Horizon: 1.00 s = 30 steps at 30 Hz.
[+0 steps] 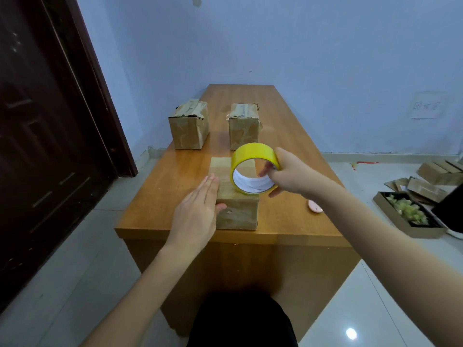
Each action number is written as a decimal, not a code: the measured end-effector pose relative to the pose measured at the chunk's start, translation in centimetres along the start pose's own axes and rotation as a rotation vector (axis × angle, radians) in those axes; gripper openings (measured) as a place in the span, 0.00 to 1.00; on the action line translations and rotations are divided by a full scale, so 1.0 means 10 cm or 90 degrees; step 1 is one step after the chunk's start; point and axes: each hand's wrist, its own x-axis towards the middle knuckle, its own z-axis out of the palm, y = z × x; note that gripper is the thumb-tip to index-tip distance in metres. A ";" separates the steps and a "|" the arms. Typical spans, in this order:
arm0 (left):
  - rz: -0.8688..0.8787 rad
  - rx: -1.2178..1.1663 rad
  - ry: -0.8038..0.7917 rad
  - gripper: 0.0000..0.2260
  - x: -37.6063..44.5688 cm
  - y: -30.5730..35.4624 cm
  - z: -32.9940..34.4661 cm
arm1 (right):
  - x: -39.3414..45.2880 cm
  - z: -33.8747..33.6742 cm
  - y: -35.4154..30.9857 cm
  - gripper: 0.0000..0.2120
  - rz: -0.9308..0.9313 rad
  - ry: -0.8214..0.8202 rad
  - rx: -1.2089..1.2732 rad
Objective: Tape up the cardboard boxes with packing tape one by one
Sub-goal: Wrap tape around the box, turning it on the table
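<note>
A small cardboard box [238, 211] stands near the front edge of the wooden table [165, 186]. My left hand [198, 211] lies flat against the box's left side, fingers straight, thumb on its front face. Above the box's top my right hand [288, 175] holds a yellow roll of packing tape [253, 169], fingers through its white core. Two more cardboard boxes stand farther back, one at the left [189, 127] and one at the centre [244, 126], both with tape strips on top.
A small pink object [315, 206] lies on the table right of the near box. A dark door [45, 121] fills the left. On the floor at the right sit a tray of crumpled tape scraps [406, 214] and flattened cardboard [438, 171].
</note>
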 end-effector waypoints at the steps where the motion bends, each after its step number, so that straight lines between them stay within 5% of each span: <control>1: -0.003 0.001 0.001 0.23 0.00 0.01 0.00 | -0.01 -0.06 0.02 0.05 0.007 0.002 -0.009; 9: -0.030 -0.027 -0.023 0.26 0.02 0.01 0.06 | -0.05 -0.11 0.19 0.06 0.018 0.054 0.001; 18: -0.049 0.001 -0.060 0.27 0.03 0.00 0.05 | -0.20 0.26 0.43 0.09 0.089 0.022 0.294; 30: -0.048 0.015 -0.071 0.27 0.05 0.03 0.03 | -0.19 -0.20 0.43 0.03 0.059 0.050 0.110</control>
